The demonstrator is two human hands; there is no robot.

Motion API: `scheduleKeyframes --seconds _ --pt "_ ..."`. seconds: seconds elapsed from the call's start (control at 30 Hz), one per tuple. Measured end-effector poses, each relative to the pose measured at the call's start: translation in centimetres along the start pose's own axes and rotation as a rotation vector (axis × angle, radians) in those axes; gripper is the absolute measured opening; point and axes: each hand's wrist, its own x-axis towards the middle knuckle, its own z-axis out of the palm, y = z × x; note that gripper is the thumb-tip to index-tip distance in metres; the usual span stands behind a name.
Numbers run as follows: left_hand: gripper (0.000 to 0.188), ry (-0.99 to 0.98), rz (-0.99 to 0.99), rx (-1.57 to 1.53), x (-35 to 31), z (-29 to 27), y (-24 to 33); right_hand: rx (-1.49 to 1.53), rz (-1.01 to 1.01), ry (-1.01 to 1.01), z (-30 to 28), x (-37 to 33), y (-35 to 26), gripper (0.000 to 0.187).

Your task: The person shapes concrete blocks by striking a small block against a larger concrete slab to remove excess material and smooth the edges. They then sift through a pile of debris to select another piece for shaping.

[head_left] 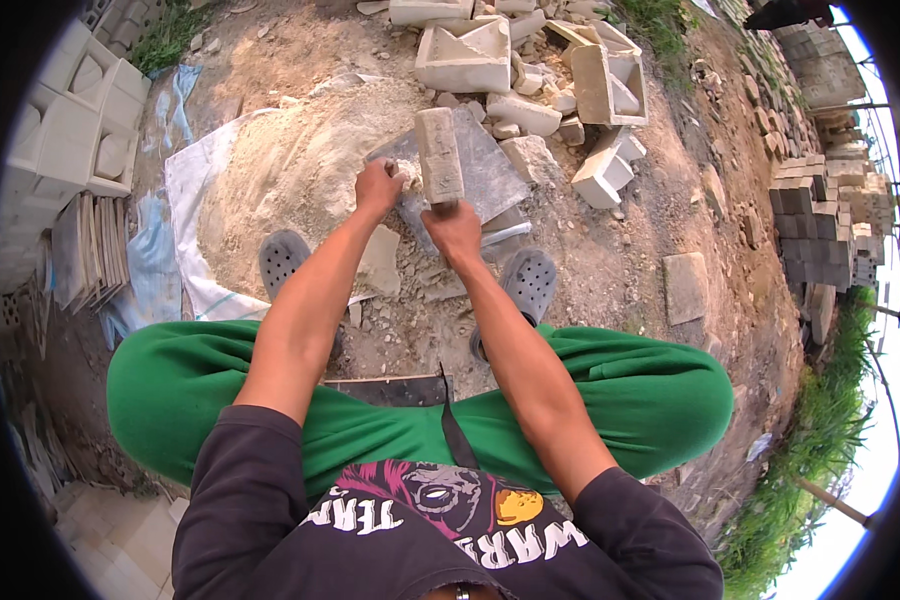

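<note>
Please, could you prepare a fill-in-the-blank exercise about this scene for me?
1. The trousers are coloured ____.
2. The long block is at the person's ____ hand.
3. The sheet under the powder is coloured ____.
4. The clogs are coloured ____.
Missing words: green; right; white; grey.

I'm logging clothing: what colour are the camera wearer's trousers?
The trousers are green; see the head view.

Counting now, one left hand (378,190), one right hand (453,234), one dusty oblong block (439,152), one broad grey plate (498,172)! Spotting two grey clogs (529,282), one pale powder heap (290,165), one white sheet (184,196), one stack of thin boards (94,250); rubble chunks (523,113), too jumbled to tally!
</note>
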Motion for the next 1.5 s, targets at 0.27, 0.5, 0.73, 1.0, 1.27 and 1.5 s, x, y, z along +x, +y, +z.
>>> scheduleKeyframes --seconds 0.27,0.5,0.73,1.0,1.27,1.5 --pt "0.036 0.133 -0.076 -0.048 -1.0 0.5 -1.9 -0.06 0.191 -0.246 -0.8 0.8 0.0 0.038" --pt "0.042 0.225 -0.135 -0.145 -4.0 1.3 -1.6 0.037 -0.038 -0.1 -1.4 0.1 -0.7 0.038" --pt "0.04 0.238 -0.151 -0.176 -4.5 1.9 -1.1 -0.104 0.241 -0.331 -1.6 0.3 0.6 0.037" --pt "0.038 0.187 -0.198 -0.098 -4.7 2.2 -0.5 0.083 0.032 -0.172 -2.0 -0.2 0.3 0.03" --pt "0.034 0.143 -0.171 -0.094 -4.4 1.7 -0.3 -0.184 0.135 -0.28 -0.8 0.9 2.3 0.034" --pt "0.037 0.065 -0.163 -0.032 -3.5 1.4 0.0 -0.019 0.045 -0.247 -2.5 0.4 -0.6 0.041"
